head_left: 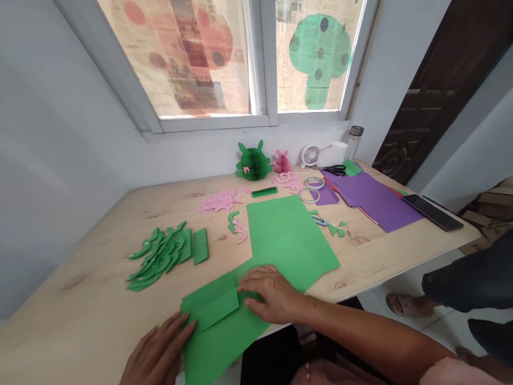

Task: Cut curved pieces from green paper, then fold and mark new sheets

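Behind, newspaper print (160, 37) is too blurred to read; the plain, bright-green sheet (224, 339) overhangs the bench (96, 315), left hand (158, 347) outstretched at its edge, right hand (272, 294) loosely curved on top.

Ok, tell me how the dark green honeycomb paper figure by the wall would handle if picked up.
The dark green honeycomb paper figure is probably light for its size, its body being thin pleated paper. Those pleats would likely crush under a firm squeeze. Its thin upright ears might bend if lifted by them.
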Available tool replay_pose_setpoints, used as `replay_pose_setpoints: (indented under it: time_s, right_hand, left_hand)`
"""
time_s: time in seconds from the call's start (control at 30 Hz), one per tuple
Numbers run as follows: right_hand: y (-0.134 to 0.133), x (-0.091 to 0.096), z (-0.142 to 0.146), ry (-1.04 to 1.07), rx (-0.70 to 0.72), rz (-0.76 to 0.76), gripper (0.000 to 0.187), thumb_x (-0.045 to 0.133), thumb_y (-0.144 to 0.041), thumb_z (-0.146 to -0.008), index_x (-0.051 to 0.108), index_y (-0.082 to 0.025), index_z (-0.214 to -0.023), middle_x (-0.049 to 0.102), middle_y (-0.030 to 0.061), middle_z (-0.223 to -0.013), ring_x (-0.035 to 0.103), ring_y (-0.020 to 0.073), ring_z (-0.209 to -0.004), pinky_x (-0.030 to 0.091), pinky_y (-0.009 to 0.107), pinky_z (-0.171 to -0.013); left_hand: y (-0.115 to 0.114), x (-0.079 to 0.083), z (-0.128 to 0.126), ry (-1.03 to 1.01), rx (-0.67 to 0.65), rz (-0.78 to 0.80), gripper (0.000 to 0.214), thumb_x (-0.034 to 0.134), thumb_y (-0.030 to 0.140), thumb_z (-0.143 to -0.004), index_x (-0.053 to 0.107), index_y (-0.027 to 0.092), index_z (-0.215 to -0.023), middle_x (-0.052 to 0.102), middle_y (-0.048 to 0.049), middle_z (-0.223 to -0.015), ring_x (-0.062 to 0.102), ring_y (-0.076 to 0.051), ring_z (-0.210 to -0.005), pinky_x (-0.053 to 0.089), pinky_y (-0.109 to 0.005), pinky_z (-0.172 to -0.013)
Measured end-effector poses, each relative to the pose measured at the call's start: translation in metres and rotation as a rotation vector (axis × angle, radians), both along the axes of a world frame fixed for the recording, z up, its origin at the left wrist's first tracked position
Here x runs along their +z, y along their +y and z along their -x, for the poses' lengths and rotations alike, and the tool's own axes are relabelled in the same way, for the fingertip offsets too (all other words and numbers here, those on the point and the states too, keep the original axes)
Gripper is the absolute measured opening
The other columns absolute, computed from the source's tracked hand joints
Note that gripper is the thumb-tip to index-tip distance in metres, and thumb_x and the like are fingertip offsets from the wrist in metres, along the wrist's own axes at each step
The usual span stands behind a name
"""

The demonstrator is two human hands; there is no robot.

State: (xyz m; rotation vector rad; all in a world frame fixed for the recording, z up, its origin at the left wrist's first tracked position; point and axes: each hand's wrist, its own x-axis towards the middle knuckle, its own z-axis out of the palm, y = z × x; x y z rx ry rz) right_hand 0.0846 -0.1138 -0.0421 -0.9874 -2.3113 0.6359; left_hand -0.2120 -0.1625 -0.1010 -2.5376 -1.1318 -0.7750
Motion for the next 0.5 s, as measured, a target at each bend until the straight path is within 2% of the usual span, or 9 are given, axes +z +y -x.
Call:
replay_pose_setpoints:
  time_s: [0.07,0.2,0.33,0.5]
  right_hand:
    - [-0.002,0.000,-0.001,0.001,0.005,-0.027,0.024,0.056,-0.019,-0.081,0.064,-0.019,-0.104,0.068,0.0061,-0.110,0.057,0.0202,-0.107,0.037,0.035,-0.094]
    - [-0.005,-0.001,-0.003,0.017,0.008,-0.077,0.025,0.054,-0.019,-0.083,0.064,-0.019,-0.106,0.066,0.0072,-0.114,0.055,0.0210,-0.111,0.036,0.038,-0.097]
    - [-0.004,-0.004,-0.006,0.013,0.018,-0.097,0.028,0.053,-0.017,-0.084,0.064,-0.019,-0.110,0.065,0.0089,-0.116,0.055,0.0222,-0.112,0.037,0.041,-0.098]
    - [0.001,-0.011,-0.007,0.007,0.035,-0.092,0.028,0.051,-0.019,-0.086,0.064,-0.019,-0.111,0.065,0.0097,-0.117,0.056,0.0238,-0.111,0.039,0.045,-0.097]
  left_hand:
    - [-0.003,0.003,-0.005,-0.043,0.058,-0.004,0.047,0.044,0.020,-0.087,0.046,0.028,-0.134,0.059,-0.0075,-0.127,0.056,-0.025,-0.116,0.044,-0.043,-0.098]
    - [-0.010,0.012,-0.019,-0.086,0.091,0.003,0.046,0.042,0.013,-0.088,0.048,0.028,-0.131,0.059,-0.0064,-0.127,0.054,-0.023,-0.119,0.043,-0.044,-0.100]
    - [-0.017,0.021,-0.031,-0.111,0.149,0.081,0.038,0.042,0.013,-0.089,0.053,0.025,-0.124,0.060,-0.0075,-0.125,0.053,-0.023,-0.121,0.044,-0.045,-0.100]
    - [-0.021,0.024,-0.037,-0.168,0.189,0.135,0.034,0.042,0.013,-0.090,0.056,0.024,-0.119,0.062,-0.0074,-0.122,0.051,-0.022,-0.123,0.042,-0.047,-0.102]
